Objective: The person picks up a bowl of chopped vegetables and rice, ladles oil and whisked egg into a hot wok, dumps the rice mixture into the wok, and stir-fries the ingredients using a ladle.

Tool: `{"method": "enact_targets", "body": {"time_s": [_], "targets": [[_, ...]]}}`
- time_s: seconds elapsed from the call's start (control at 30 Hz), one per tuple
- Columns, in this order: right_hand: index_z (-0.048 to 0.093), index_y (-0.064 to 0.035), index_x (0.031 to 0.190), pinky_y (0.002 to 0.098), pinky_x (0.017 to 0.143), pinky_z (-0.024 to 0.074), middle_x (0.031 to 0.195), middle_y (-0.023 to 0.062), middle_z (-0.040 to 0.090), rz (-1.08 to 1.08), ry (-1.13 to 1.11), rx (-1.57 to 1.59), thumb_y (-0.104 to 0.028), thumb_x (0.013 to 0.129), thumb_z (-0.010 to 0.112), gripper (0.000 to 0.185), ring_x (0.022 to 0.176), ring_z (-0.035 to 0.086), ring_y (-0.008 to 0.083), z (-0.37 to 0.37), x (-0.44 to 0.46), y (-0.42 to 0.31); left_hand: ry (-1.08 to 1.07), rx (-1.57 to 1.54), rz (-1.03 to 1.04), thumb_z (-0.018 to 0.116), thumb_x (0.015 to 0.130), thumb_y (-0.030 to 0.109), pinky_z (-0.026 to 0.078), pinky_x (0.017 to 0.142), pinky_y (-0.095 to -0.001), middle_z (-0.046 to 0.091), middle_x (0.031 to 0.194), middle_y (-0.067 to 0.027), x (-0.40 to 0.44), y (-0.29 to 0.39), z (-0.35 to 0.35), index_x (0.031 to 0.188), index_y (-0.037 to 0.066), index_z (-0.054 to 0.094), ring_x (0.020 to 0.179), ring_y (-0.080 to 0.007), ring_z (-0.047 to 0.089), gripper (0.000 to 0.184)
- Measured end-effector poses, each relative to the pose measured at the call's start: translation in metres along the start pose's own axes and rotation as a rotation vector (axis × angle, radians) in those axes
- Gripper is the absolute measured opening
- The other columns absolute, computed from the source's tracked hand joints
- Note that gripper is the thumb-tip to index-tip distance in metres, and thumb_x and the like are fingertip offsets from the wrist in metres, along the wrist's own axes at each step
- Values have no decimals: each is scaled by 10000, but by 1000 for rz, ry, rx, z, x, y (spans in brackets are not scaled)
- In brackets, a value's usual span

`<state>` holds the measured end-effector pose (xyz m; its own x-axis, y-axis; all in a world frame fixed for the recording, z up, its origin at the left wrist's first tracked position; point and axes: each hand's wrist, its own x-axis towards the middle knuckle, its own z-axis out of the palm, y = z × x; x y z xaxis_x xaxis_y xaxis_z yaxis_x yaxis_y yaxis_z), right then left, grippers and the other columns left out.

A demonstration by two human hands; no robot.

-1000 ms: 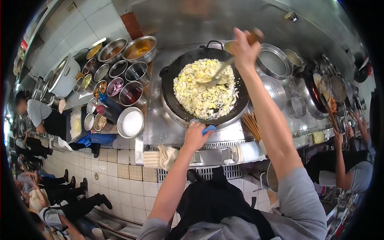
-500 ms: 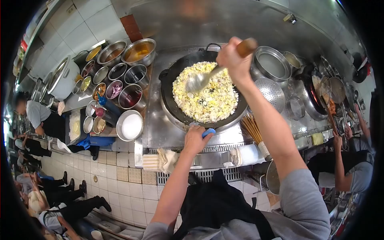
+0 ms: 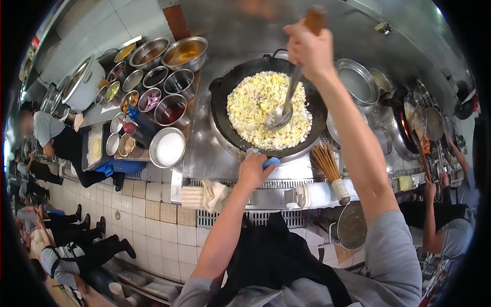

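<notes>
A black wok [image 3: 219, 105] sits on the steel stove, filled across its middle with egg fried rice [image 3: 250, 97]. My right hand [image 3: 311, 53] is wrapped around the handle of a ladle above the far right part of the wok. The ladle [image 3: 279, 116] slants down, its metal bowl resting in the rice right of centre. At the wok's near edge, my left hand [image 3: 253, 171] is closed on a folded blue cloth [image 3: 271, 162] against the rim. The part of the rim under the fingers is hidden.
Several metal bowls of ingredients [image 3: 171, 110] stand to the left, with a bowl of white powder or grains [image 3: 169, 147] nearest. A bamboo brush [image 3: 327, 161] and a round steel pan [image 3: 356, 82] are on the right. Towels [image 3: 204, 197] lie along the front ledge. Co-workers are at both sides.
My right hand has risen slightly, and the ladle's bowl has shifted right and nearer through the rice, its handle now steeper. My left hand keeps its hold at the rim.
</notes>
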<state>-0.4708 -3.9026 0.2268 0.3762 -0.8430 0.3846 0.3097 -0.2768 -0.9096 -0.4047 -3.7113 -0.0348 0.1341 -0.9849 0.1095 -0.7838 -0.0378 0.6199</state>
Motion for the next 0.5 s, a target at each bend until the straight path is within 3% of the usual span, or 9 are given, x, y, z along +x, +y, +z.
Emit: {"method": "enact_targets", "body": {"time_s": [0.07,0.13,0.2,0.27,0.33,0.37,0.43,0.5], "targets": [[349,-103,598,263,374,231,453,-29,316,-79,-83,136,-47,828,517,290,357,268,68,-3,-28,-26,6,-7,10,681,778,343,464,761,-431,599,832,-133,-1,-8,8,736,30,596,896,-339,544,327],[296,-114,591,266,379,211,461,-26,308,-231,-190,190,-48,835,469,307,369,244,72,-5,-56,-1,82,-52,71,682,778,351,444,753,-434,584,787,-143,0,-12,13,703,23,583,854,-350,532,351],[284,-116,595,260,393,205,478,-22,316,-84,-356,-9,-93,835,480,311,394,262,71,2,-60,19,66,-27,46,677,782,364,440,773,-433,587,794,-141,3,-8,12,715,23,594,861,-347,533,357],[317,-117,600,250,394,206,480,-35,317,-5,-342,-177,-97,839,528,320,396,271,65,11,-41,4,34,-12,51,672,785,371,442,779,-431,588,799,-138,2,-8,10,722,25,600,868,-347,534,359],[347,-120,600,240,389,201,481,-48,318,16,-236,-122,-134,855,559,331,389,260,53,1,-33,-21,10,3,23,654,797,384,455,785,-424,593,827,-127,3,-8,10,738,33,608,896,-335,541,359],[443,-95,610,221,388,229,509,-53,380,42,-172,-26,-119,815,609,265,413,331,38,-12,-39,-34,-20,7,3,645,803,385,461,792,-424,597,850,-124,2,-7,9,749,36,611,915,-331,541,355],[341,-126,575,219,361,221,511,-50,381,-51,-15,33,-61,825,569,344,389,331,26,-37,-53,-22,-63,-9,-41,645,802,376,465,797,-426,598,848,-124,3,-3,2,766,35,623,916,-326,546,343],[352,-121,580,225,363,246,487,-34,368,-164,243,135,-19,821,556,332,378,341,49,-40,-55,26,5,-47,-1,675,779,353,461,760,-425,597,815,-132,1,-5,4,748,29,621,876,-329,547,330]]}}
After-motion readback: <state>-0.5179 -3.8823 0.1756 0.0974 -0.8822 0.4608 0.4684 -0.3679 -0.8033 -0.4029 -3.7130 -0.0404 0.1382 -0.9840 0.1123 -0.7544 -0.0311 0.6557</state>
